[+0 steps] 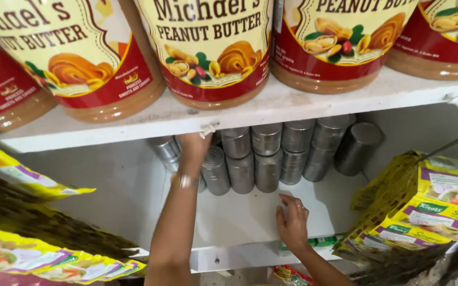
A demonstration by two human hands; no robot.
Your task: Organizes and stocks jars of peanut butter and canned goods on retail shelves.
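Head view, looking up into a white shelf unit.

Left hand (193,145): arm raised, reaching deep into the lower compartment, up against the stacked cans (255,159) at the left end of the stack. The fingers go behind the edge of the upper shelf board (133,119), so I cannot tell whether they are spread, together or closed on a can. A bracelet (184,181) sits on the wrist.

Right hand (292,222): lying palm down on the lower shelf (239,217), fingers together and slightly bent, tips touching the shelf surface just in front of the cans. It holds nothing. A ring shows on 1 finger.

Cans: plain silver metal, no labels, standing upright in 2 tiers at the back of the lower compartment; 1 can (357,147) at the right end leans tilted against the others.

Upper shelf: large jars of peanut butter (213,50) in a row, yellow and red labels (at least 4 in view, cut off at the top).

Hanging strips of yellow sachets (425,206) at right, near the right hand; more yellow packets (33,249) at lower left, beside the left forearm.
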